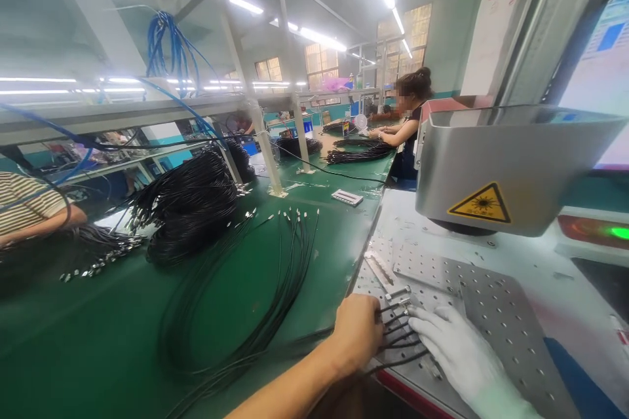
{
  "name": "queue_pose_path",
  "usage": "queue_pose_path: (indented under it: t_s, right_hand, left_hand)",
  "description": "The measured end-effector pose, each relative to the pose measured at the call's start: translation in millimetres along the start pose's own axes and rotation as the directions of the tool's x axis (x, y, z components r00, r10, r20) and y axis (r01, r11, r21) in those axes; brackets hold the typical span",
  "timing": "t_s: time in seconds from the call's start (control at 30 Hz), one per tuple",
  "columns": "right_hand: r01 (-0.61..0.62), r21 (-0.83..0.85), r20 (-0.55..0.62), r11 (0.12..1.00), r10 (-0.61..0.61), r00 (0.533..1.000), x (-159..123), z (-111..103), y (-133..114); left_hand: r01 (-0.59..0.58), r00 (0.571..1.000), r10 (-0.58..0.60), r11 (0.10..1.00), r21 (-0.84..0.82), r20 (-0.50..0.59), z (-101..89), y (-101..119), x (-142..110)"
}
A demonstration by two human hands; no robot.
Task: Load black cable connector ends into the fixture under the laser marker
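My bare left hand [358,334] is closed round a bunch of black cables [403,344], whose ends fan out to the right over the perforated metal plate [496,314]. My right hand [457,347], in a white glove, lies at those ends with its fingers stretched out, touching them; the thumb is hidden. A small metal fixture [397,294] sits just beyond the fingertips. From my left hand the cables trail back across the green table [275,366]. More loose cables [295,255] with silvery tips curve over the table to the left.
A grey machine head [501,170] with a yellow laser warning sign overhangs the plate. Large black cable coils [196,203] stand at left near a white frame post [263,144]. A white slotted piece [346,198] lies mid-table. Co-workers sit at far left and beyond the machine.
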State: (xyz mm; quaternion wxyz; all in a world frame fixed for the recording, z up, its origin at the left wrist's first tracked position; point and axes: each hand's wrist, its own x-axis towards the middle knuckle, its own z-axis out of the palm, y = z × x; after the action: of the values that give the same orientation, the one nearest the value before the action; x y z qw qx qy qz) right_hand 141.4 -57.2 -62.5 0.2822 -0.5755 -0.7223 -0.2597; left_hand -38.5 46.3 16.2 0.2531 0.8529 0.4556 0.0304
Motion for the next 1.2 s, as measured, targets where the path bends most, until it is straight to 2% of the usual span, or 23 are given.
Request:
queue_pose_path:
  t_s: [0.1,0.2,0.27,0.37,0.43,0.53,0.7,0.8,0.9,1.03,1.2]
  right_hand:
    - [-0.02,0.023,0.055,1.0,0.019,0.998,0.0,2.0,1.4]
    - [-0.051,0.011,0.111,0.999,0.05,0.993,-2.5,4.4,1.4]
    - [-0.078,0.01,0.116,0.997,0.076,0.99,-4.8,5.7,0.0]
    - [-0.134,0.013,0.1,0.991,0.132,0.986,-7.8,7.4,-3.8]
    - [-0.16,0.01,0.086,0.987,0.158,0.984,-9.2,8.6,-6.0]
    - [-0.149,0.021,0.081,0.989,0.147,0.986,-10.4,10.1,-7.0]
    - [-0.118,0.035,0.096,0.992,0.114,0.989,-10.0,8.6,-4.4]
    - [-0.121,0.046,0.109,0.992,0.116,0.987,-8.7,7.1,-3.8]
    - [-0.118,0.033,0.077,0.993,0.115,0.99,-7.2,6.8,-2.2]
    - [-0.013,0.008,0.069,1.0,0.013,0.998,-7.6,7.0,2.9]
    - [-0.05,0.012,0.111,0.999,0.049,0.993,-8.8,6.0,4.1]
  left_hand:
    - [-0.027,0.999,0.03,0.995,-0.1,0.025,-1.1,-6.4,4.4]
    - [-0.134,0.99,0.12,0.963,-0.235,-0.075,-7.9,-8.5,4.3]
    - [-0.172,0.98,0.125,0.924,-0.342,-0.155,-12.1,-7.9,2.1]
    - [-0.197,0.974,0.127,0.883,-0.427,-0.187,-12.2,-6.4,-0.8]
    - [-0.242,0.964,0.182,0.904,-0.353,-0.196,-8.0,-5.5,-0.6]
    - [-0.296,0.949,0.273,0.943,-0.149,-0.159,0.8,-3.4,2.8]
    - [-0.286,0.949,0.3,0.948,0.14,-0.094,11.3,2.1,9.2]
    - [-0.325,0.936,0.351,0.894,0.307,-0.032,15.5,5.0,9.9]
    - [-0.399,0.904,0.426,0.82,0.411,0.029,17.4,7.4,8.7]
    - [-0.467,0.867,0.492,0.756,0.458,0.073,15.7,10.0,8.3]
    - [-0.523,0.831,0.541,0.68,0.514,0.13,13.8,11.8,11.9]
